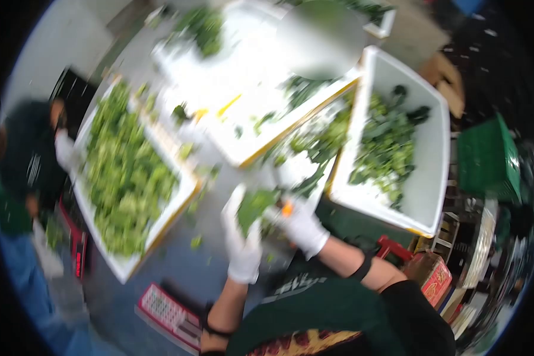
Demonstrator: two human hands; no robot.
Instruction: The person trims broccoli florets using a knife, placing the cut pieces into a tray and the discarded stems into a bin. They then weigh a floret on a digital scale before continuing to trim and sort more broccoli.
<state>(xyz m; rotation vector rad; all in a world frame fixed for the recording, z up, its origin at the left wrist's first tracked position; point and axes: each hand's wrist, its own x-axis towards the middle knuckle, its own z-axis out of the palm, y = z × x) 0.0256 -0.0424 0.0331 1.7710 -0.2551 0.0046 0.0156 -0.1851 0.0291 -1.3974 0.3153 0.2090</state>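
My left hand [242, 243], in a white glove, holds a bunch of green leaves [255, 209] over the grey table. Close by on its right, my right hand [299, 224], also gloved, is closed on a small orange-handled tool [287, 209]; its working end is hidden or blurred. Left of my hands stands a white foam box [187, 193] full of light green vegetable pieces [121, 172]. On the right, a deep foam box [430, 148] holds leafy greens [388, 139].
A white foam tray [249, 151] with scattered leaves and a yellow tool [229, 105] lies ahead. A red and white scale [171, 314] is at the near left. A gloved co-worker [26, 154] stands at the far left. A green crate [488, 160] is at the right.
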